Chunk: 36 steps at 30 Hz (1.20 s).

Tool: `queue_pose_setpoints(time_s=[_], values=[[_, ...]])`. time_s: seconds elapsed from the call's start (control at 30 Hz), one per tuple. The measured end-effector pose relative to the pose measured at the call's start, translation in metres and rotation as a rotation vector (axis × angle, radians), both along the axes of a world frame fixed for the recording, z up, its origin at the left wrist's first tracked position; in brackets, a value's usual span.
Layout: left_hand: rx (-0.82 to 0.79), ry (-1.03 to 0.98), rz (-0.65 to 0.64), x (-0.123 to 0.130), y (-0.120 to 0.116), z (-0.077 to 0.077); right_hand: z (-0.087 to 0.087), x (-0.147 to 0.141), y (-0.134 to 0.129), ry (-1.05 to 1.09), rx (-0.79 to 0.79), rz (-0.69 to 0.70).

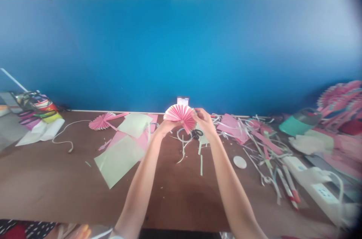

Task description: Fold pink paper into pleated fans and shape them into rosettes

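A pink pleated paper fan (pixel 181 114) with a pale edge is spread above the far middle of the brown table (pixel 181 193). My left hand (pixel 167 126) grips its left lower side. At its right edge, my right hand (pixel 203 119) pinches the folds. Below and just right of the fan lie dark-handled scissors (pixel 197 132), partly hidden by my right hand. Thin pale paper strips (pixel 183 150) are scattered under the hands. To the left, another pink pleated fan (pixel 102 121) lies near pale green sheets (pixel 120 160) and pink sheets.
Paper scraps and strips (pixel 261 143) pile up at the right, near a white round disc (pixel 240 162), red-and-white pens (pixel 287 189) and a white power strip (pixel 313 182). A white cable (pixel 62 141) curls at the left. A blue panel (pixel 175 50) stands behind the table.
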<state>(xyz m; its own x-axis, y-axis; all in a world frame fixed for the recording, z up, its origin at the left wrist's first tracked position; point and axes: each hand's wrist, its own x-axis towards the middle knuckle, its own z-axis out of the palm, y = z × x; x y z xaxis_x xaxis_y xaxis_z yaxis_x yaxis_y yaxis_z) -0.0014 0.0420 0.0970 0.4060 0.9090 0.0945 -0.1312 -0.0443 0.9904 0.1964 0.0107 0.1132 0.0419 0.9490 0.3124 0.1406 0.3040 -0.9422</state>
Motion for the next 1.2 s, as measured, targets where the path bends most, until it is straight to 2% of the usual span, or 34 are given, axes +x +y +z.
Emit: queue_pose_setpoints(time_s=[0.13, 0.37, 0.67, 0.83, 0.97, 1.1, 1.2], values=[[-0.015, 0.025, 0.065, 0.000, -0.002, 0.002, 0.000, -0.007, -0.001, 0.041, -0.031, 0.021], [0.046, 0.002, 0.083, 0.004, -0.006, 0.006, -0.002, -0.010, -0.001, 0.113, -0.045, 0.056], [0.059, 0.000, 0.068, 0.001, 0.000, -0.004, -0.005, -0.010, 0.001, 0.138, -0.034, 0.038], [-0.039, 0.059, -0.038, -0.003, 0.001, -0.009, -0.002, -0.007, -0.001, 0.068, -0.050, 0.025], [-0.071, 0.038, -0.083, -0.002, -0.002, -0.008, 0.002, -0.008, -0.005, -0.018, -0.055, 0.020], [-0.066, 0.009, -0.061, 0.000, -0.004, -0.003, 0.005, -0.010, -0.007, -0.089, -0.054, 0.001], [-0.046, -0.023, 0.012, -0.001, -0.004, -0.002, 0.006, -0.006, -0.006, -0.133, -0.015, 0.003]])
